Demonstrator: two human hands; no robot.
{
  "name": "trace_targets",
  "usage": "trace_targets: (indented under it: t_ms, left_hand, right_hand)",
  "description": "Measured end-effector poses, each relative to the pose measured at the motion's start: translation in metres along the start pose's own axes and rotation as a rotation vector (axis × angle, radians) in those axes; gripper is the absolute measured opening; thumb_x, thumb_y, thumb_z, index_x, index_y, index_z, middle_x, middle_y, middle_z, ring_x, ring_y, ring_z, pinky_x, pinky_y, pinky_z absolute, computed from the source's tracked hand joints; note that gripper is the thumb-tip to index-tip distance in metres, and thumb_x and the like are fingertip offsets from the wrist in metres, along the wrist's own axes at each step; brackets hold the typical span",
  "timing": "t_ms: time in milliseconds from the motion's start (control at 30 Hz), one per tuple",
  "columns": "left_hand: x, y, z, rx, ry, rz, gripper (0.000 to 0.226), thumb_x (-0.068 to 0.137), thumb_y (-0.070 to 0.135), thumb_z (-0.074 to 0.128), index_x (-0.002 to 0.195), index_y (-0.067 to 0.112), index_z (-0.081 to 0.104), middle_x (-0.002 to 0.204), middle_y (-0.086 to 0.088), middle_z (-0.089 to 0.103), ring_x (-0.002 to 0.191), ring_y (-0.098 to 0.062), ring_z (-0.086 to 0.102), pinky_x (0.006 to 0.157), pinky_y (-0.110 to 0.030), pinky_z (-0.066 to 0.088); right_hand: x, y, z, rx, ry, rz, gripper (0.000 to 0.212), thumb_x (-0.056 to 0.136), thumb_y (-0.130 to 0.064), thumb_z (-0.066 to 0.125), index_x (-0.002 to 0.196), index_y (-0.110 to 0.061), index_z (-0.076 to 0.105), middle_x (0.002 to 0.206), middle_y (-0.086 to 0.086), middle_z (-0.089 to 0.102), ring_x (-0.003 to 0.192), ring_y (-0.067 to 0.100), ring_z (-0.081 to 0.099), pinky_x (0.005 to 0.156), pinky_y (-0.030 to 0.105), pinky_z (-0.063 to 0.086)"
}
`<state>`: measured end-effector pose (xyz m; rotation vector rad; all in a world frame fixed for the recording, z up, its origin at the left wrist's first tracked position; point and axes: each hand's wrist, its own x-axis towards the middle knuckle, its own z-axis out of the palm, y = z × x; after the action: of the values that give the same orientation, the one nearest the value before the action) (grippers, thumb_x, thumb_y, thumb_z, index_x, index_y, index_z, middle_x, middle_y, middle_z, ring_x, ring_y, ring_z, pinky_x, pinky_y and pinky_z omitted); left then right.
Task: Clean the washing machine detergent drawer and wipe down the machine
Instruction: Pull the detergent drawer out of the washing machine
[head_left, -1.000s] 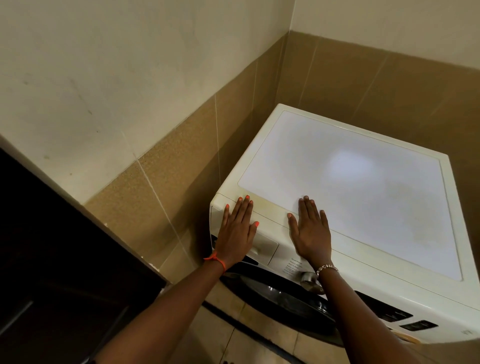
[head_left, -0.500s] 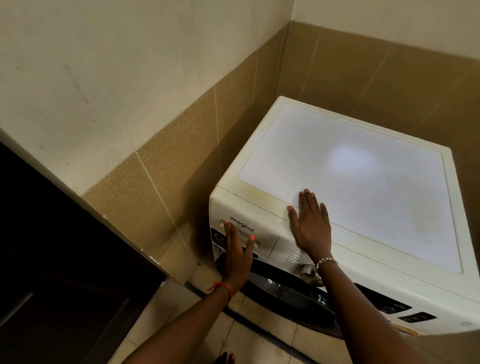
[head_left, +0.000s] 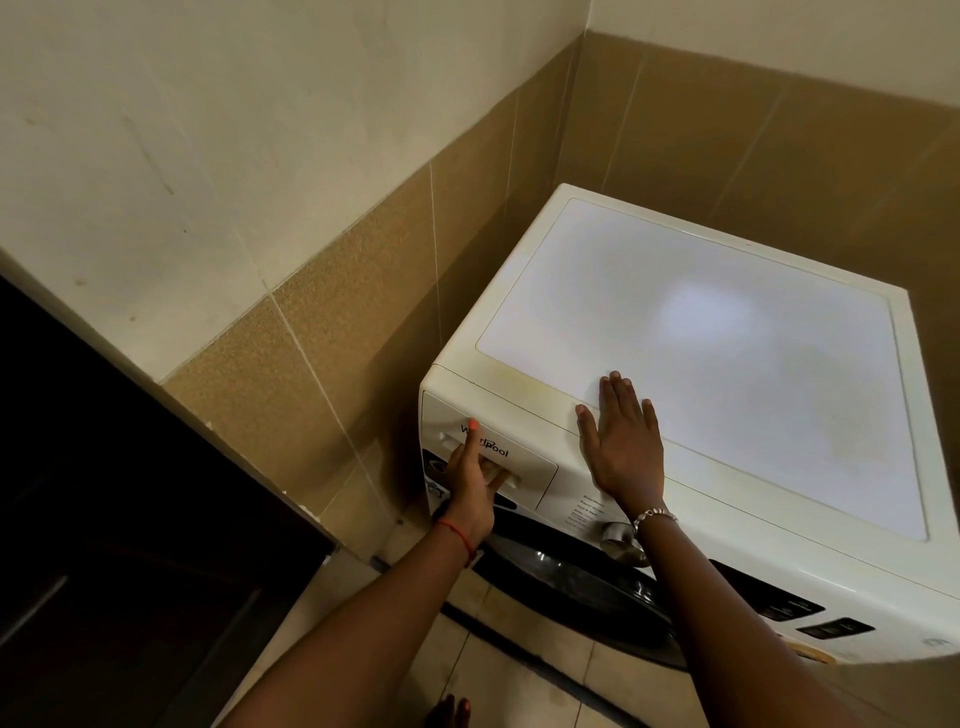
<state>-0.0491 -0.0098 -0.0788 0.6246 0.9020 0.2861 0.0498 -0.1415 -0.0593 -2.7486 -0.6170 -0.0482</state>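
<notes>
The left hand (head_left: 470, 488) grips the detergent drawer (head_left: 530, 465), fingers hooked into its handle recess and thumb laid up its front, left of the frame's centre. The right hand (head_left: 626, 447) lies flat, fingers straight, on the washing machine (head_left: 727, 364) top's front edge.

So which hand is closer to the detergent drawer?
Left. The left hand grips the detergent drawer, fingers in its handle recess; the right hand rests flat on the machine top, to the drawer's right.
</notes>
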Motion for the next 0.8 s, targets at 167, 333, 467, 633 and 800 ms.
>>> trace_targets:
  t_ms: [167, 333, 467, 633, 800]
  left_hand:
    - [0.005, 0.001, -0.004, -0.016, -0.048, -0.052, 0.044, 0.092, 0.038, 0.05, 0.127, 0.012, 0.049, 0.118, -0.013, 0.059, 0.091, -0.022, 0.061, 0.075, -0.035, 0.054]
    - [0.008, 0.0, -0.003, 0.01, -0.06, -0.056, 0.05, 0.092, 0.044, 0.045, 0.131, 0.012, 0.046, 0.119, -0.013, 0.058, 0.094, -0.022, 0.061, 0.064, -0.029, 0.058]
    - [0.002, -0.009, -0.012, -0.014, -0.082, -0.049, 0.047, 0.093, 0.047, 0.039, 0.13, 0.018, 0.042, 0.115, -0.009, 0.06, 0.097, -0.021, 0.06, 0.065, -0.03, 0.056]
    - [-0.004, -0.016, -0.034, -0.019, -0.083, -0.083, 0.05, 0.092, 0.048, 0.038, 0.133, 0.019, 0.042, 0.107, -0.007, 0.061, 0.099, -0.023, 0.058, 0.075, -0.035, 0.051]
    - [-0.01, -0.017, -0.043, -0.002, -0.057, -0.101, 0.058, 0.092, 0.048, 0.039, 0.14, 0.015, 0.036, 0.121, -0.013, 0.056, 0.11, -0.027, 0.054, 0.08, -0.037, 0.05]
  right_hand:
    - [0.0, -0.001, -0.001, 0.001, -0.011, 0.005, 0.068, 0.09, -0.047, 0.017, 0.147, -0.01, 0.024, 0.156, 0.004, 0.02, 0.144, 0.015, 0.013, 0.118, 0.035, 0.007]
    - [0.0, 0.0, -0.001, 0.005, -0.009, 0.005, 0.068, 0.09, -0.047, 0.018, 0.146, -0.009, 0.026, 0.155, 0.005, 0.021, 0.144, 0.016, 0.014, 0.118, 0.035, 0.007]
    - [0.0, 0.0, -0.001, -0.008, -0.007, -0.003, 0.068, 0.09, -0.047, 0.017, 0.146, -0.009, 0.026, 0.155, 0.006, 0.021, 0.144, 0.017, 0.015, 0.118, 0.036, 0.008]
    - [0.0, -0.001, -0.001, -0.002, -0.002, -0.009, 0.069, 0.09, -0.047, 0.017, 0.146, -0.008, 0.026, 0.155, 0.006, 0.021, 0.144, 0.018, 0.015, 0.118, 0.036, 0.008]
    - [-0.001, 0.0, 0.0, -0.013, -0.003, -0.011, 0.068, 0.091, -0.047, 0.017, 0.146, -0.008, 0.025, 0.155, 0.007, 0.021, 0.144, 0.018, 0.015, 0.118, 0.037, 0.008]
